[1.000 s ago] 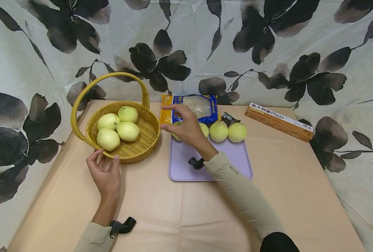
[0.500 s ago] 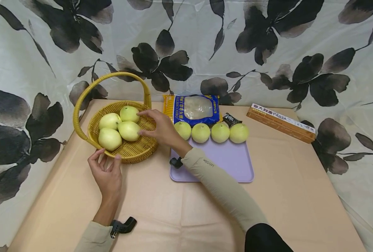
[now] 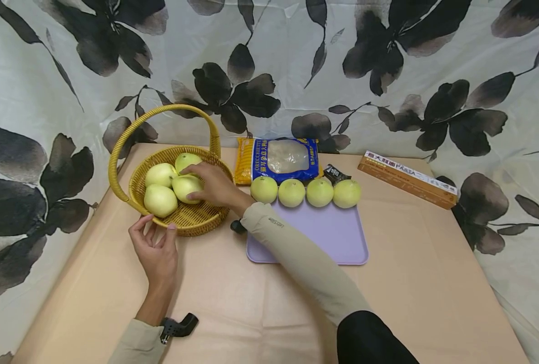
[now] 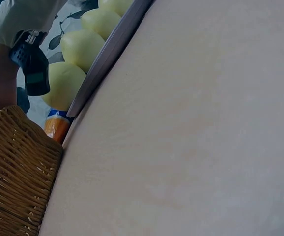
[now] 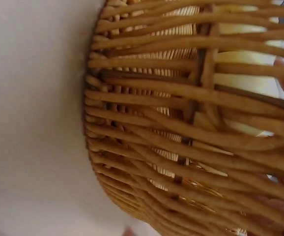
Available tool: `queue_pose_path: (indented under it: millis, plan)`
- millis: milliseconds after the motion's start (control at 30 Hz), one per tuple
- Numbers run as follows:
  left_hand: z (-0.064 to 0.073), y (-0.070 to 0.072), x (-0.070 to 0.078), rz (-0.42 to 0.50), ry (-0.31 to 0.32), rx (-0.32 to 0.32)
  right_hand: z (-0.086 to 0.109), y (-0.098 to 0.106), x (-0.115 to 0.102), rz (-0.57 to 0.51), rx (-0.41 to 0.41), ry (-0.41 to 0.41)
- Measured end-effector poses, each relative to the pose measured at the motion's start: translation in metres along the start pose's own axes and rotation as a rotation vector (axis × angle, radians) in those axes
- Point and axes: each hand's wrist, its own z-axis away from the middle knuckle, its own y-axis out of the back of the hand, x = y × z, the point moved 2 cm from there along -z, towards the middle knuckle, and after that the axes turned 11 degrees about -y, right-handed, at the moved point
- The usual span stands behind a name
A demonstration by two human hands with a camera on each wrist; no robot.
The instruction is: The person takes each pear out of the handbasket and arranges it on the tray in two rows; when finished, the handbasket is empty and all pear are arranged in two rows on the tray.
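Note:
In the head view, a yellow woven basket [image 3: 196,217] with a tall arched handle holds several pale yellow-green pears [image 3: 160,200]. My right hand [image 3: 217,184] reaches over its right side and grips the rightmost pear [image 3: 186,188], with the thumb below and fingers above. My left hand [image 3: 155,253] holds the basket's near rim with its fingertips. The left wrist view has the basket's wall [image 4: 19,172] at lower left. The right wrist view looks through the weave [image 5: 152,108], with a pear [image 5: 245,73] partly visible behind it.
A lilac tray [image 3: 315,232] stands right of the basket, with a row of pears [image 3: 291,192] along its far edge. Behind lie a blue-and-yellow pasta bag [image 3: 278,156] and a small black packet [image 3: 335,174]. An orange-brown pasta box [image 3: 406,179] lies farther right.
My right hand has moved left from beside the tray's pears into the basket and taken hold of a pear. My left hand has stayed at the basket's rim.

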Motion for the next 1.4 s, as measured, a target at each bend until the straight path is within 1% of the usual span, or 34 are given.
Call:
queue_pose_path:
  millis: [67, 200, 433, 567, 700, 933, 1067, 1200, 1400]
  plan:
    - [0.000, 0.000, 0.000, 0.002, 0.000, 0.004, -0.004, -0.004, 0.000, 0.042, -0.017, -0.010]
    - [0.001, 0.001, -0.001, -0.001, -0.002, 0.010, -0.005, -0.007, -0.003, 0.076, -0.038, -0.036]
    - [0.000, 0.000, 0.000, -0.001, -0.004, 0.006, 0.004, -0.006, -0.008, 0.102, -0.049, -0.070]
    - [0.000, 0.000, 0.000, -0.005, -0.004, 0.008, 0.010, -0.007, -0.007, 0.083, -0.046, -0.087]
    - [0.000, -0.001, 0.000, -0.008, 0.000, 0.006, 0.017, -0.003, -0.006, 0.029, -0.015, -0.108]
    - [0.000, -0.001, 0.001, 0.000, -0.012, 0.003, 0.036, 0.018, -0.002, -0.117, 0.080, -0.100]
    - [-0.001, -0.001, 0.001, 0.017, -0.020, 0.005, 0.050, 0.032, 0.001, -0.199, 0.114, -0.101]
    - [-0.001, -0.001, 0.001, 0.019, -0.017, -0.001, 0.066, 0.045, 0.005, -0.237, 0.151, -0.125]
    - [0.000, -0.002, 0.000, 0.008, -0.010, 0.001, 0.092, 0.060, 0.017, -0.335, 0.216, -0.146]
